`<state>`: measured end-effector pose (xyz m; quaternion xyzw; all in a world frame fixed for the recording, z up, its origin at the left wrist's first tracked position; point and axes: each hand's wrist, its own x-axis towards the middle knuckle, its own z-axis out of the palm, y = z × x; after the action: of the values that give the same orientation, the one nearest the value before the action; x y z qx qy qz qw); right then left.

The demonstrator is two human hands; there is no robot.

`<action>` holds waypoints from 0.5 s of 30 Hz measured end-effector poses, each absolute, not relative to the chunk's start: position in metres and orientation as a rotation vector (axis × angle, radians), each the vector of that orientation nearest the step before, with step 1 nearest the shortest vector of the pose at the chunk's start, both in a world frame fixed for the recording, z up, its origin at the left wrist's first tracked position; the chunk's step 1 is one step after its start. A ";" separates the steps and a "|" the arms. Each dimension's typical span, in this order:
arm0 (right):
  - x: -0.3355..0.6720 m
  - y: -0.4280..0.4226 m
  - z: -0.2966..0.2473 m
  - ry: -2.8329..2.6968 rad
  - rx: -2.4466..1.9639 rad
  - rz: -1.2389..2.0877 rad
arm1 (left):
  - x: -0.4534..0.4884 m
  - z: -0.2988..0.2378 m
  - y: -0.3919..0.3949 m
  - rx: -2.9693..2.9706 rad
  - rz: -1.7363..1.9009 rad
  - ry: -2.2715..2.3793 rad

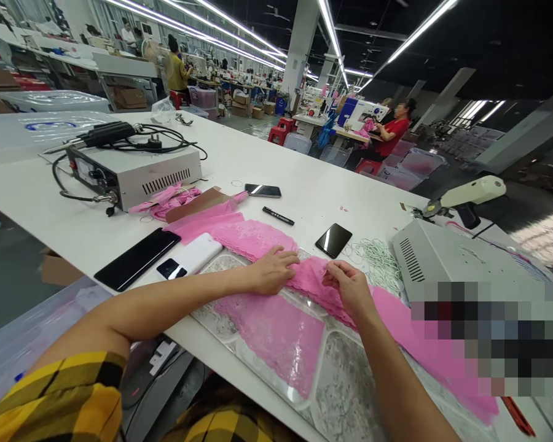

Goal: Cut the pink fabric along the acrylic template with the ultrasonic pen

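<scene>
A long strip of pink lace fabric runs across the table over a clear, marble-patterned mat. My left hand rests palm down on the fabric, its fingers stretched out. Just to its right, my right hand is closed in a pinch at the fabric's upper edge; the fingertips partly hide the bit of cloth there. Nearer to me lies a separate piece of pink lace, flat on the mat. The strip's right end reaches down toward the table's lower right.
A grey control box with cables stands at the back left. Around the fabric lie a black phone, a white power bank, a marker and a dark phone. Tangled pale cords lie beside a second grey box.
</scene>
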<state>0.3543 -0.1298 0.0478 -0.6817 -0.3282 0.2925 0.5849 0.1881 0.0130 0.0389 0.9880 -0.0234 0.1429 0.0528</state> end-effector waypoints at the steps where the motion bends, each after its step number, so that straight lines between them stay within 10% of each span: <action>1: 0.357 -0.131 0.050 -0.740 -1.570 0.676 | 0.189 0.042 0.010 2.998 0.429 -0.047; 15: 0.377 -0.176 0.089 -0.546 -1.321 0.281 | 0.291 0.057 -0.089 2.855 0.328 0.507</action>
<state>0.3770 -0.1758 0.0885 -0.6038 -0.2493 0.1282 0.7462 0.2909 -0.0888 0.0569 0.9722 0.1727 0.1118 0.1115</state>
